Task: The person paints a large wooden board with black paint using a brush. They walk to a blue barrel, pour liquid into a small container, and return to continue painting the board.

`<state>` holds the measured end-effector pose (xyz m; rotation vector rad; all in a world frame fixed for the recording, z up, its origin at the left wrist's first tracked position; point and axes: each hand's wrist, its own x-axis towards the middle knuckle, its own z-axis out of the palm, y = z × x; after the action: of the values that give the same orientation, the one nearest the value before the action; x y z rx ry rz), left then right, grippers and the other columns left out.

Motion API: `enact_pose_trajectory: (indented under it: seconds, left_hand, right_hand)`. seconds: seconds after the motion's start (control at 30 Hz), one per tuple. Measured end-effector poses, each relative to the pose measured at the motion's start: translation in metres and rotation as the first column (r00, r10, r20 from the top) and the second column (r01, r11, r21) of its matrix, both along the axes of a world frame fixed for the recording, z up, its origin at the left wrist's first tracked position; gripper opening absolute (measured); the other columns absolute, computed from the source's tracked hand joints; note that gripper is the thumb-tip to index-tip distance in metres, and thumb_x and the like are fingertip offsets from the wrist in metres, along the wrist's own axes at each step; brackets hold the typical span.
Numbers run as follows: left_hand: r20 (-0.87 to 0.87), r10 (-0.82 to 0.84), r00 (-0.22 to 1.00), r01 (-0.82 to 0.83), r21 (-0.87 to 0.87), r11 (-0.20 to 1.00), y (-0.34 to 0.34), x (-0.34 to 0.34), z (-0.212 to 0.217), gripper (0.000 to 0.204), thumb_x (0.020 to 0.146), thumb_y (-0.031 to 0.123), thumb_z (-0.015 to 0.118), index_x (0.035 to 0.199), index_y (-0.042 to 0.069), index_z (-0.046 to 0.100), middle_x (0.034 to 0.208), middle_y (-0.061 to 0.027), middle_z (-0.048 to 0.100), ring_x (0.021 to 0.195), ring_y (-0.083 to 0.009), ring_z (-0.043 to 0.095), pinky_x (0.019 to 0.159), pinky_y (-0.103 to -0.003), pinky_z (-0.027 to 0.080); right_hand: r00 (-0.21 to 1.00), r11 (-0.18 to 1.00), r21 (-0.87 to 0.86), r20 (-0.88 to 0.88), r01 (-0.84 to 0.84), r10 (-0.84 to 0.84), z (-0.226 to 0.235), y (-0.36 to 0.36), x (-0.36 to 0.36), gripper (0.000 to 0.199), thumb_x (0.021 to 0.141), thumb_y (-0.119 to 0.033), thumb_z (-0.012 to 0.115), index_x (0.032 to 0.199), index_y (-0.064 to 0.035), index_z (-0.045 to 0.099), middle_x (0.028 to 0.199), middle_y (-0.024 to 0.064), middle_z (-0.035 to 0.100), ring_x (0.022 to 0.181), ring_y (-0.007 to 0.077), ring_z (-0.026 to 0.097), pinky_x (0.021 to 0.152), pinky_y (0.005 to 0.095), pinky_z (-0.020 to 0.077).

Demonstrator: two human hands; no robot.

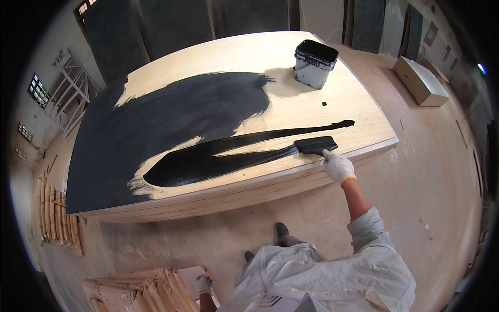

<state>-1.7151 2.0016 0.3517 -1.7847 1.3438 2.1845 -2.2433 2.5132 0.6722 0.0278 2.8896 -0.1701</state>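
Note:
My right hand, in a white glove with a yellow cuff, is closed on a wide flat paintbrush coated in black paint. The brush rests on a pale wooden board near its front right edge. From it a wet black paint streak runs left, and a second thin streak lies just behind. Dull dark paint covers the board's left part. My left hand, also gloved, hangs low at my side, away from the board; its fingers are too small to make out.
A paint-smeared bucket of black paint stands at the board's far right. The board tops a thick stack. Bundled slats lie at left, flattened cardboard near my left hand. A box sits at right; dark panels lean behind.

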Motion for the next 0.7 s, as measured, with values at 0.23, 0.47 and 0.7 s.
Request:
enact_pose_trajectory:
  seconds: [0.23, 0.47, 0.7]
  left_hand:
    - [0.054, -0.139, 0.989, 0.149, -0.358, 0.922, 0.044, -0.111, 0.049, 0.011, 0.098, 0.013, 0.058, 0.101, 0.005, 0.066, 0.078, -0.0058, 0.064, 0.058, -0.0166, 0.063, 0.047, -0.03, 0.051]
    - [0.229, -0.402, 0.887, 0.448, -0.208, 0.87, 0.143, -0.083, 0.034, 0.012, 0.093, 0.014, 0.062, 0.091, 0.005, 0.071, 0.071, -0.0034, 0.065, 0.062, -0.0159, 0.066, 0.049, -0.03, 0.05]
    - [0.53, -0.381, 0.757, 0.603, -0.343, 0.721, 0.181, -0.007, -0.002, 0.014, 0.09, 0.019, 0.064, 0.086, 0.008, 0.073, 0.067, -0.0058, 0.064, 0.063, -0.0219, 0.068, 0.053, -0.04, 0.053]
  right_hand:
    - [0.996, 0.997, -0.026, -0.038, -0.077, 0.076, -0.029, -0.023, -0.126, 0.037, 0.104, -0.026, 0.043, 0.132, -0.0178, 0.066, 0.123, 0.019, 0.073, 0.116, 0.0399, 0.069, 0.097, 0.052, 0.0543]
    - [0.951, 0.953, -0.133, -0.188, -0.272, 0.245, -0.035, -0.045, -0.218, 0.038, 0.1, -0.02, 0.044, 0.128, -0.0138, 0.069, 0.114, 0.0182, 0.076, 0.106, 0.0399, 0.072, 0.089, 0.0489, 0.0569]
    - [0.895, 0.878, -0.174, -0.059, -0.445, 0.442, -0.03, 0.022, -0.009, 0.053, 0.094, -0.016, 0.052, 0.148, -0.016, 0.055, 0.106, 0.0211, 0.075, 0.092, 0.0385, 0.075, 0.082, 0.0527, 0.0583]
